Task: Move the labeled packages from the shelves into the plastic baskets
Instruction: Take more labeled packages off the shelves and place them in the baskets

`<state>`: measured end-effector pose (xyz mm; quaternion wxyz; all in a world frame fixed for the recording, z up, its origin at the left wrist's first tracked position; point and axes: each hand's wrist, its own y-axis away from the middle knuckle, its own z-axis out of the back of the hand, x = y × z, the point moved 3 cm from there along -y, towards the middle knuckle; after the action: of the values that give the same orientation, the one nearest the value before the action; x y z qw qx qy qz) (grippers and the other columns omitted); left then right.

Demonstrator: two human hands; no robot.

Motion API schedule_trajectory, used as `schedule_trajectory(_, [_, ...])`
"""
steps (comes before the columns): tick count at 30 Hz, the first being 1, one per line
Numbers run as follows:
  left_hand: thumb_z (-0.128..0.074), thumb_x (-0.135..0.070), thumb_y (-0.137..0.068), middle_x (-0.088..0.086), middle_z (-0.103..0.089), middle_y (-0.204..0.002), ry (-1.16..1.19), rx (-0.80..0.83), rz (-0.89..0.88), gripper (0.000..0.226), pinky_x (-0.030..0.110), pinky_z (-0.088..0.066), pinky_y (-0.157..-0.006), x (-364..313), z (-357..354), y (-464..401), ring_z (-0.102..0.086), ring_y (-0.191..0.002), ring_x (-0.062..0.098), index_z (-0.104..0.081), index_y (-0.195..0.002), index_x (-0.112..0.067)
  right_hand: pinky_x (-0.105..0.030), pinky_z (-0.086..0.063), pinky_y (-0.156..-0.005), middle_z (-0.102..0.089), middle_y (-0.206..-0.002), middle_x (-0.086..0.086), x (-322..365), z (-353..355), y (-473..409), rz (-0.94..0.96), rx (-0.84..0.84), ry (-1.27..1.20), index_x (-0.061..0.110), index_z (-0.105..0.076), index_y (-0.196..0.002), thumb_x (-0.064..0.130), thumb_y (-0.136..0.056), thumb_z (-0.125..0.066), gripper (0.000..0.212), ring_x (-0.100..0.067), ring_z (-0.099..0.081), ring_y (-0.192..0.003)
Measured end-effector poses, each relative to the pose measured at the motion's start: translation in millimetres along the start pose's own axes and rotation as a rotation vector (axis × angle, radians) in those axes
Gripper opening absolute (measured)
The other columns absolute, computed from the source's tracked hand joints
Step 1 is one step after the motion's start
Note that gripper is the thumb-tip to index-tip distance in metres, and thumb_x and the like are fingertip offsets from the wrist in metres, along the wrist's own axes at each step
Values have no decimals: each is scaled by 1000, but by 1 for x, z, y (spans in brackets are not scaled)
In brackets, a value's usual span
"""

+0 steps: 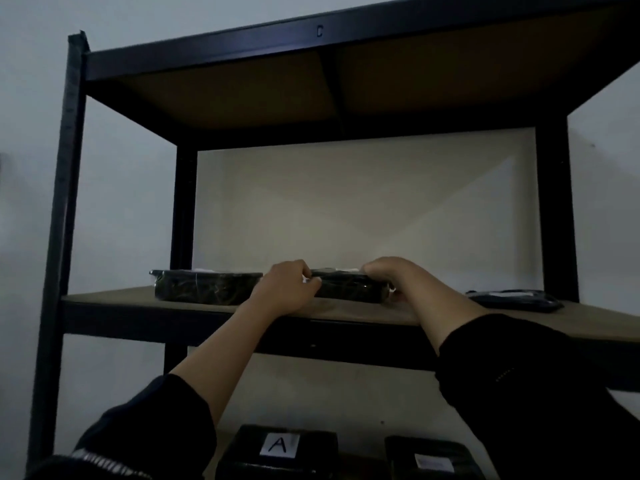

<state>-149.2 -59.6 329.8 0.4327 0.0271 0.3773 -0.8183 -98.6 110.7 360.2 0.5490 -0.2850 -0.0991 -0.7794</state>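
While both arms reach up to the middle shelf (114, 297), the left hand (287, 289) and right hand (388, 273) clamp the two ends of a flat black package (349, 289) lying on the board, between another dark package (207, 287) and a thinner one (512, 299).

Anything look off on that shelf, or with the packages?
Nothing stands out. Both hands, left and right, grip the middle package, which lies flat on the shelf. The left package and the right package also lie flat, with no tears visible. The dim light hides fine detail.
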Motion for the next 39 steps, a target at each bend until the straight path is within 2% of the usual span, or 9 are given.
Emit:
schedule_trajectory(5, [-46,-49,-90,15,-59,-123,230,75,206,58,35,-45,-94,14,-8,-15,-56,-111,33,-54,-121,-1,-26,-34,-54,-46,-96,-11,-12,-5,0,-134,-36,-321,8,-45,-96,20,-97,-53,14,-21,-45,-71])
schedule_trajectory(8, [-47,-48,-91,19,-55,-127,401,84,273,59,36,-45,-98,12,-9,-16,-56,-113,34,-52,-124,1,-26,-47,-63,-53,-103,-9,-24,-2,2,-119,-114,-540,11,-54,-81,8,-86,-68,16,-18,-51,-73])
schedule_trajectory(13, [-58,-36,-89,13,-62,-92,589,116,192,26,29,-47,-74,8,-10,-11,-57,-79,24,-59,-78,-12,-33,-57,-81,-66,-91,-12,-47,4,28,-75,-108,-763,4,-63,-88,-5,-76,-75,19,-20,-63,-77])
schedule_trajectory(15, [-69,-31,-82,10,-63,-95,590,86,143,21,30,-51,-75,11,-6,-7,-60,-82,21,-57,-84,-13,-31,-57,-70,-69,-102,-16,-55,8,35,-34,-111,-773,0,-65,-100,-12,-71,-74,33,-24,-67,-88])
schedule_trajectory(18, [-81,-31,-69,6,-62,-106,615,62,98,48,41,-52,-89,14,1,0,-61,-98,23,-52,-104,-15,-31,-54,-65,-68,-105,-16,-61,12,45,22,-134,-826,1,-58,-109,-21,-69,-68,47,-27,-65,-92])
schedule_trajectory(25, [-81,-27,-69,4,-60,-113,673,-32,7,54,37,-54,-83,13,9,11,-60,-102,21,-49,-112,-18,-34,-56,-67,-63,-108,-18,-63,15,50,148,-170,-902,10,-51,-114,-26,-65,-66,62,-32,-64,-101])
schedule_trajectory(32, [-72,-34,-79,9,-65,-106,776,-44,-6,43,23,-48,-63,4,17,28,-63,-86,17,-53,-112,-15,-26,-54,-69,-72,-94,-2,-48,17,76,225,-114,-1028,12,-67,-104,24,-89,-65,20,-15,-67,-86])
schedule_trajectory(36, [-65,-42,-83,-1,-64,-90,818,-121,-76,35,33,-54,-77,-10,19,64,-62,-82,15,-56,-104,-16,-29,-54,-68,-74,-93,2,-51,17,109,213,-213,-1031,18,-68,-103,42,-90,-61,28,-14,-69,-85])
schedule_trajectory(39, [-50,-39,-92,-5,-59,-79,967,-186,-123,21,25,-49,-67,-10,3,110,-56,-70,8,-56,-95,-20,-32,-57,-73,-75,-102,-3,-69,14,147,194,-331,-1098,17,-69,-105,43,-85,-66,33,-18,-70,-94])
